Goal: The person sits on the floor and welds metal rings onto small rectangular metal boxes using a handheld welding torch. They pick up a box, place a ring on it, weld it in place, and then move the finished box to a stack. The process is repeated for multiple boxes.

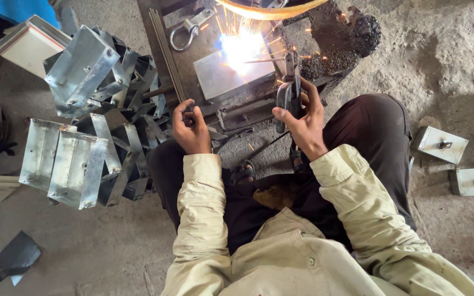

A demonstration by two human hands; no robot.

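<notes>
Two hands work at the near edge of a dark metal surface (160,33), and the arc sits ahead of both of them; the right hand (301,121) is closed around the dark handle of an electrode holder (288,94), which stands nearly upright in the fist with its clamp end pointing away from the person. From that clamp a thin welding rod (264,60) runs leftward and slightly away — its long axis lies almost crosswise to the forearm — and its tip meets the bright flare of sparks on a flat steel plate (231,77); the plate lies on the surface directly beyond the gap between the two hands, nearer the right one. The left hand (189,127) is curled shut, fingers folded in towards the palm; it seems to pinch something small and dark, though what it is cannot be told; it rests by the surface's near-left corner, beside a bundle of spare rods (167,55) that lie lengthwise away from the person. A steel shackle (188,30) lies further back on the surface — well clear of the arc; folded sheet-metal boxes (75,159) are heaped on the floor to the left, and two finished boxes (440,145) sit on the floor to the right.
</notes>
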